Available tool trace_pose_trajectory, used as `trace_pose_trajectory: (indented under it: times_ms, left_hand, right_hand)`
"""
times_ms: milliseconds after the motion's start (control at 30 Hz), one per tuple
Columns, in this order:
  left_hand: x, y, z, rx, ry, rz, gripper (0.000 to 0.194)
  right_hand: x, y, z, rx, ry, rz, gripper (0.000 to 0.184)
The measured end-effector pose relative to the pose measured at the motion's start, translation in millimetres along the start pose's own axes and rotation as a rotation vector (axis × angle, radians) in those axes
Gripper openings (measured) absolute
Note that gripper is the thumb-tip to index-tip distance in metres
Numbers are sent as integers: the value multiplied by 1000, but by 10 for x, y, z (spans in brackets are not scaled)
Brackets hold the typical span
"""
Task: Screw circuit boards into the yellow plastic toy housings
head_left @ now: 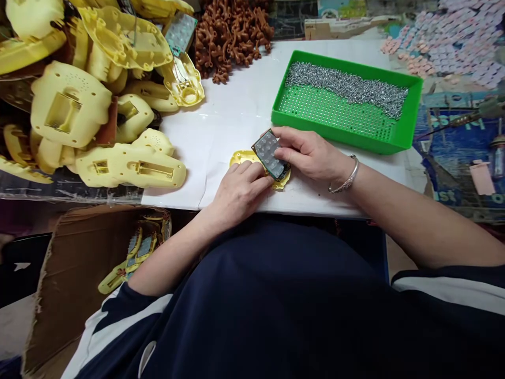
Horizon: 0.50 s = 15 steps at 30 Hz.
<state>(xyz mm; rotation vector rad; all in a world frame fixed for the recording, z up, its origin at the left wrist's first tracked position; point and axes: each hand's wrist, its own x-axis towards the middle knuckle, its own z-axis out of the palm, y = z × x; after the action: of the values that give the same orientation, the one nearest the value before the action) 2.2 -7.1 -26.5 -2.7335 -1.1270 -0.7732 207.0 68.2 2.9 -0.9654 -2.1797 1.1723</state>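
Note:
Between my fingers and thumb, my right hand [311, 152] grips a small circuit board [269, 152] by its right side; a grey translucent button pad covers its face. The board is tilted above a yellow plastic shell [241, 156] lying on the white table top. My left hand [242, 187] is closed over the near left part of that shell, its curled fingers close to the board's lower edge. Both hands hide much of the shell, and the fingertips of my left hand are partly covered.
A green tray [343, 142] of small metal screws [351, 84] stands behind my right hand. Yellow plastic shells [71, 105] are heaped at the left, with brown plastic parts [232, 37] at the back. Pale pink pieces [457, 42] and a screwdriver [473, 116] are at the right. Below left is a cardboard box [79, 263].

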Motion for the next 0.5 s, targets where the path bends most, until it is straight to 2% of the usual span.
trace_pose_trajectory:
  times_ms: [233, 367, 500]
  left_hand:
    - [-6, -23, 8, -21, -17, -20, 34]
    - [-5, -25, 7, -27, -29, -34, 35]
    - [-4, -25, 6, -28, -50, -47, 37]
  right_hand:
    - [-37, 20, 92, 56, 104, 29, 30]
    - [-46, 19, 96, 99, 96, 52, 29]
    - [-51, -17, 76, 51, 114, 43, 25]
